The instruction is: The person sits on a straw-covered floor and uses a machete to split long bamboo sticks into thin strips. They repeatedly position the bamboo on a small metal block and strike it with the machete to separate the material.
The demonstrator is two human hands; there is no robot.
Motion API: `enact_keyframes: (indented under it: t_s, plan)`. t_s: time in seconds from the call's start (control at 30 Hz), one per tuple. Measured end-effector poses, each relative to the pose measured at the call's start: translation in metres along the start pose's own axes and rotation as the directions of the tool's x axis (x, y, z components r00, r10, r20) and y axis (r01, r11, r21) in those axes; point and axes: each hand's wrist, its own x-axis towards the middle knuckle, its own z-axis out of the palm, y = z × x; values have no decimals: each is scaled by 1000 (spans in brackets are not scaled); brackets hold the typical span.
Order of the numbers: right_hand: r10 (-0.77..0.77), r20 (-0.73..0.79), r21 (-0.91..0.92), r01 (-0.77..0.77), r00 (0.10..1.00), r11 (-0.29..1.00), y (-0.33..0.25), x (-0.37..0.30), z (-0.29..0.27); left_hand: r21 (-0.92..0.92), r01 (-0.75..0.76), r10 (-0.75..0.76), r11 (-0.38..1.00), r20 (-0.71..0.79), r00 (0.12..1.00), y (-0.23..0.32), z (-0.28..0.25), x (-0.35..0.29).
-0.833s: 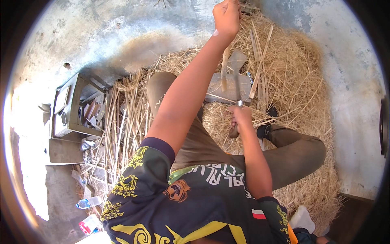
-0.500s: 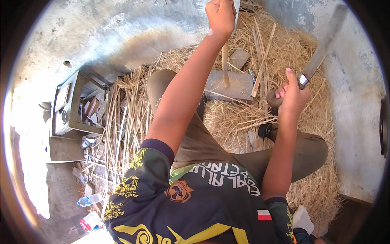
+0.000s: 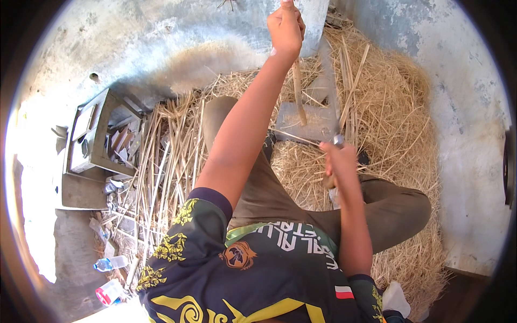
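Note:
My left hand [image 3: 286,33] is raised at the top of the view, its fingers closed round the upper part of a bamboo stick [image 3: 298,91]. The stick slants down below the fist, its lower end at a flat grey block [image 3: 285,121]. To the right, my right hand [image 3: 343,164] grips the handle of a machete [image 3: 327,81]. The long blade is smeared by motion and points away from me, passing over the block's right part. A gap shows between the blade and the stick.
Thin shavings [image 3: 401,102] are heaped ahead and to the right, against a wall [image 3: 468,177]. Long bamboo strips [image 3: 167,140] lie at the left, near a wooden box frame [image 3: 102,132] with scraps inside. Two plastic containers, a bottle [image 3: 111,263] and a jar [image 3: 109,292], lie lower left.
My right hand has swung the machete leftward and down, from the upper right to beside the stick. My left hand has shifted slightly left, still holding the stick.

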Motion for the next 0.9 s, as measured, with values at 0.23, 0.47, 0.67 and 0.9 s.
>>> enact_keyframes:
  t_s: [0.23,0.47,0.67,0.9]
  plan:
    - [-310,-269,413,400,912,818,-45,4,20,-47,-57,58,997,15,998,2,-2,2]
    - [114,-82,-406,-138,990,903,130,54,45,-52,34,-36,998,-32,999,2,1,9]
    - [328,86,-109,-319,941,942,71,41,27,-142,1,3,990,27,1000,23,-16,0]
    - [390,662,406,-743,641,532,56,51,8,-151,62,-53,987,61,997,1,8,-4]
